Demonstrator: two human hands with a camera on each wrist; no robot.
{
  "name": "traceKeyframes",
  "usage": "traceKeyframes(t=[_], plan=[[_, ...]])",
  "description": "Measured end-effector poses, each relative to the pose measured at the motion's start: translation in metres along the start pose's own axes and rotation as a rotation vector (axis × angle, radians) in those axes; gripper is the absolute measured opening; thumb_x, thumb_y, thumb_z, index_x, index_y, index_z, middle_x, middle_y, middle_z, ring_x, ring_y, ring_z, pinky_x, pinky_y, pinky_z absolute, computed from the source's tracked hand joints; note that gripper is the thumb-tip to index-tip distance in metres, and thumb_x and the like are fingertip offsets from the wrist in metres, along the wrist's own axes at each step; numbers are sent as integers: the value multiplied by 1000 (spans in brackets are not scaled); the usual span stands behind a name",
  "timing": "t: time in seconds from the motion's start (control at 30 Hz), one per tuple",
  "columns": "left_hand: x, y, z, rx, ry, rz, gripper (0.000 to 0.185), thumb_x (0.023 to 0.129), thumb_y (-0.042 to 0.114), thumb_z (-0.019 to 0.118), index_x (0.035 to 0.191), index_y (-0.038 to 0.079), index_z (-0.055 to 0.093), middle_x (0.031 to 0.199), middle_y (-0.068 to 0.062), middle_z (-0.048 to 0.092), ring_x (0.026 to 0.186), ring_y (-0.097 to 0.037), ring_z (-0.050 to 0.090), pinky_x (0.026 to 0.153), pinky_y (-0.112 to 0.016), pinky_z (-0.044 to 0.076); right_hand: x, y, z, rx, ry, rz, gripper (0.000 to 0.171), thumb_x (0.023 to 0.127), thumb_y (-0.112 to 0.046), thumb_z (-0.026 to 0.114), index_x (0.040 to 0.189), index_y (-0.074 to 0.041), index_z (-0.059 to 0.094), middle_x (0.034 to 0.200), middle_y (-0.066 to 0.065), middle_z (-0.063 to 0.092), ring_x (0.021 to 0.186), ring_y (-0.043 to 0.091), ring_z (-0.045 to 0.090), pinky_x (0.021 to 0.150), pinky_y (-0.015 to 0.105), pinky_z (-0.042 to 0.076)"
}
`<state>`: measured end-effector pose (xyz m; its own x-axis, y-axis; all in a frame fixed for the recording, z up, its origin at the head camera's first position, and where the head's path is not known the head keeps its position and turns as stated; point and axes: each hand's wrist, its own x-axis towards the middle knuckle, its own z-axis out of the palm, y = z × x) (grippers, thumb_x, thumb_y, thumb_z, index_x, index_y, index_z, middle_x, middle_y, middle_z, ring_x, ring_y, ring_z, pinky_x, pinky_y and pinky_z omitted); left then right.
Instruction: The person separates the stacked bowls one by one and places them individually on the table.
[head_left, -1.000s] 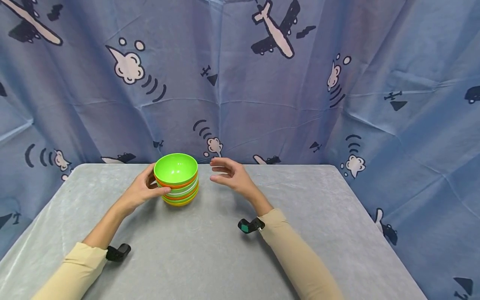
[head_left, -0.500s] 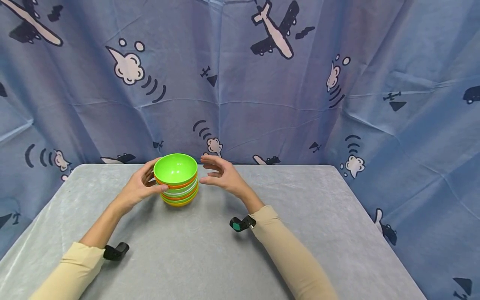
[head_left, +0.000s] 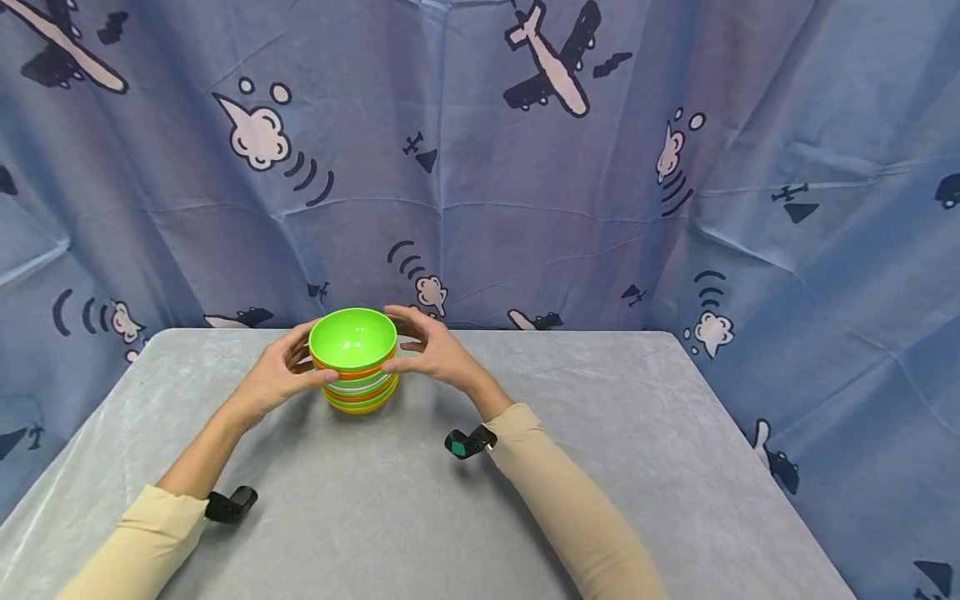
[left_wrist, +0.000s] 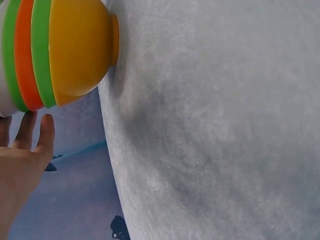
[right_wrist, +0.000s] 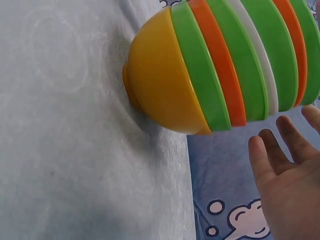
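Observation:
A stack of several nested bowls (head_left: 354, 360), bright green on top and yellow at the bottom, stands at the back of the grey table (head_left: 615, 433). My left hand (head_left: 288, 367) holds the stack's left side, thumb on the front and fingers round the back. My right hand (head_left: 429, 350) is cupped beside the top green bowl (head_left: 351, 335), with thumb and fingertips at its right rim. The left wrist view shows the stack (left_wrist: 70, 50) from below with my left hand (left_wrist: 20, 165) beside it. In the right wrist view my right hand (right_wrist: 290, 175) has straight fingers a small gap from the stack (right_wrist: 210, 65).
A blue curtain (head_left: 525, 208) printed with planes and clouds hangs close behind and around the table. A small black camera sits on each wrist (head_left: 231, 504) (head_left: 468, 442). The table's far edge runs just behind the bowls.
My right hand has moved left from open air to the top bowl's right rim. My left hand has stayed on the stack, which has not moved.

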<state>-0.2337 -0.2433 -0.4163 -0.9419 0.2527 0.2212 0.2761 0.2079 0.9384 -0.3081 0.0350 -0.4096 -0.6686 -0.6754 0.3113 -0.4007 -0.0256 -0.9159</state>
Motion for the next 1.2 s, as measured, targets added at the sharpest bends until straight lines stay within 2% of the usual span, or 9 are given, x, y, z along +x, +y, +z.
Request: traceKeyframes(t=[0.13, 0.2, 0.33, 0.67, 0.87, 1.2], plan=[[0, -2, -1, 2, -4, 6, 77, 92, 5, 76, 157, 6, 35, 149, -15, 44, 134, -24, 47, 101, -26, 45, 5, 0, 5, -4, -7, 19, 85, 84, -3, 84, 156, -4, 37, 152, 8, 43, 134, 18, 47, 108, 39, 43], [-1, -2, -1, -1, -8, 7, 77, 93, 5, 76, 157, 6, 35, 150, -14, 44, 134, -25, 47, 101, -27, 45, 7, -1, 9, -3, -13, 29, 87, 83, 3, 82, 157, -3, 35, 153, 9, 42, 134, 18, 47, 107, 34, 43], [-2, -3, -3, 5, -8, 6, 76, 93, 5, 75, 157, 6, 34, 150, -14, 43, 135, -27, 46, 101, -27, 46, 12, -1, 15, -8, -14, 37, 89, 82, 3, 81, 157, -2, 33, 152, 12, 42, 133, 18, 48, 107, 32, 43], [0, -3, -3, 20, -8, 10, 77, 92, 6, 76, 157, 6, 35, 150, -15, 44, 134, -28, 47, 101, -26, 45, 16, 0, 20, -24, 30, 77, 86, 82, -2, 83, 155, -5, 39, 146, 6, 48, 125, 16, 53, 104, 32, 44], [-1, -3, -3, 8, -10, 3, 78, 92, 6, 76, 158, 5, 34, 151, -15, 43, 134, -27, 47, 100, -26, 46, 15, 0, 20, -18, 45, 52, 82, 81, -1, 83, 152, -7, 43, 143, 6, 51, 124, 17, 54, 105, 33, 44], [1, -4, -3, 6, -4, 0, 79, 92, 6, 76, 158, 6, 33, 152, -15, 42, 136, -29, 45, 100, -27, 47, 18, 1, 19, -38, 69, -7, 89, 78, 2, 85, 154, -3, 39, 146, 10, 51, 126, 17, 53, 107, 33, 41]])
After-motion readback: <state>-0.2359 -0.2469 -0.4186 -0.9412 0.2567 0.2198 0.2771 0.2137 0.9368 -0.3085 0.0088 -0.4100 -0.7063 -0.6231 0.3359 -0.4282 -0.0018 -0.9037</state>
